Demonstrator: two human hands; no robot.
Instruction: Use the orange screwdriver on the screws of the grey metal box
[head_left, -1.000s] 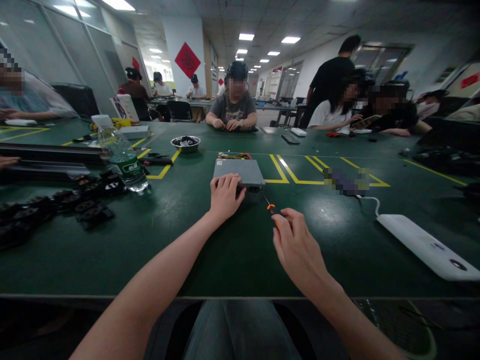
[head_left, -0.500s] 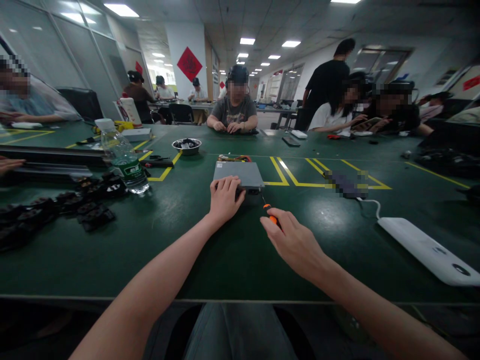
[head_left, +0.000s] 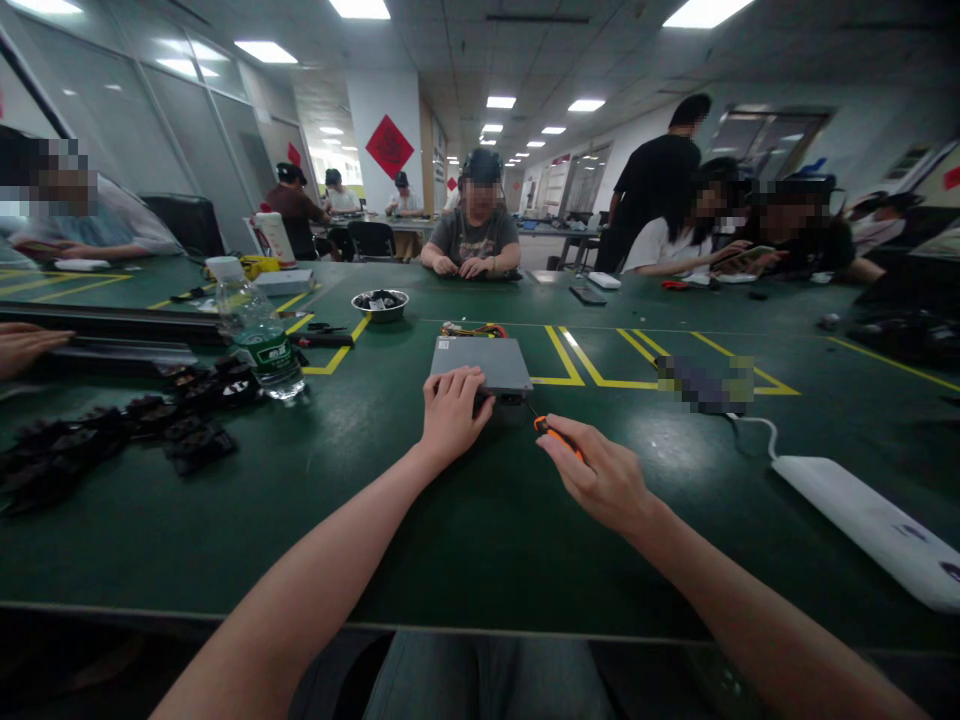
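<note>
A grey metal power supply (head_left: 491,362) lies flat on the green table, with a bundle of coloured wires (head_left: 474,329) at its far side. My left hand (head_left: 454,412) grips its near left part, fingers over the top and thumb along the front face by the socket. In my right hand (head_left: 600,470) is a screwdriver with an orange and black handle (head_left: 559,437). Its thin shaft points up and left to the near right corner of the power supply; I cannot tell whether the tip sits in a screw.
Left stand a water bottle (head_left: 262,340), a pile of black parts (head_left: 199,445) and dark long profiles (head_left: 127,320). A metal bowl (head_left: 380,305) holds small parts. On the right, a white power bank (head_left: 862,520) is cabled to a blurred device (head_left: 705,385). Co-workers sit around the table.
The view has tilted up a little, so everything sits lower. The screwdriver's handle has turned slightly in my right hand and lies at a flatter angle. My left hand stays on the power supply.
</note>
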